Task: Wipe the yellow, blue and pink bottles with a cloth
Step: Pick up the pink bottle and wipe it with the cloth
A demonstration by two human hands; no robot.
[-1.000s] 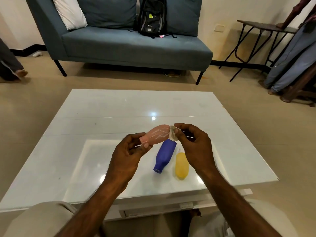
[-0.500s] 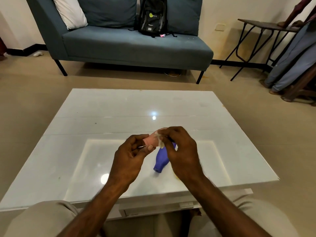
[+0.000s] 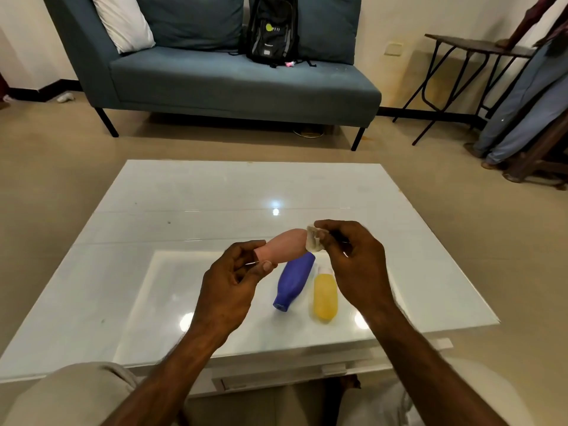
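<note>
My left hand (image 3: 230, 281) grips the neck end of the pink bottle (image 3: 284, 244), which lies nearly level in the air above the white table (image 3: 184, 210). A small white cloth (image 3: 314, 239) is pinched in my right hand (image 3: 353, 259) and pressed against the bottle's broad far end. Below the hands, the blue bottle (image 3: 293, 281) lies on its side on the table with its neck toward me. The yellow bottle (image 3: 325, 298) lies to its right, partly hidden by my right hand.
A blue sofa (image 3: 233, 81) with a black backpack (image 3: 272, 29) stands beyond the table. A folding side table (image 3: 473, 50) and a person's legs (image 3: 522, 99) are at the far right. My knees are under the table's near edge.
My right hand with the cloth slid along the pink bottle toward the neck, then back out to the broad far end. The yellow bottle, covered half a second ago, shows again.
</note>
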